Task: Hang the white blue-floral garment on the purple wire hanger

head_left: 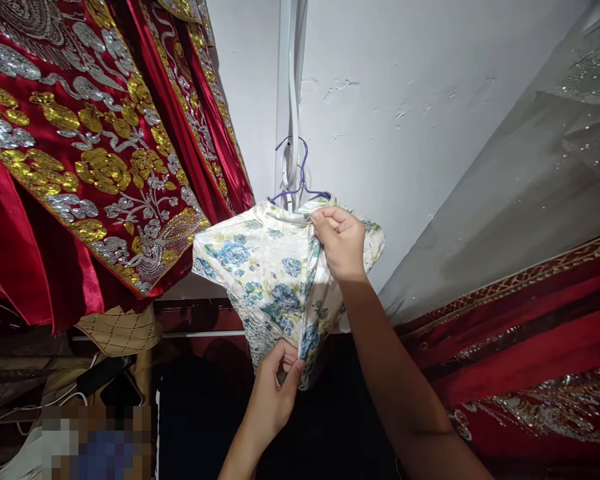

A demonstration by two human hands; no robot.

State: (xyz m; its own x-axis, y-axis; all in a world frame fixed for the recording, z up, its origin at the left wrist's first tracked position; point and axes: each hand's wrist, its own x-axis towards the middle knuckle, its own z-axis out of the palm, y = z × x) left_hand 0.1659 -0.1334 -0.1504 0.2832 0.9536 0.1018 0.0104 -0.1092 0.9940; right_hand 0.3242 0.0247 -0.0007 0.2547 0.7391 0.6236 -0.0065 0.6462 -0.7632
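Observation:
A white blouse [280,267] with blue flowers and green leaves hangs in front of me on a purple wire hanger [303,180]. It has a stand collar, short sleeves and a front opening edge running down its right half. High up by the collar, my right hand [341,241] pinches the blouse's edge between thumb and fingers. Lower down, my left hand [279,377] is closed on the same front edge near the blouse's bottom. The fabric between both hands looks drawn fairly straight. Fastenings along the edge are too small to make out.
Red garments with gold and silver sequins [105,167] hang at the left. To the right are a sheer glittery fabric [505,180] and a red embellished garment [520,353]. A white strap [294,87] runs down the wall behind the hanger. Cables and a dark device [123,393] lie lower left.

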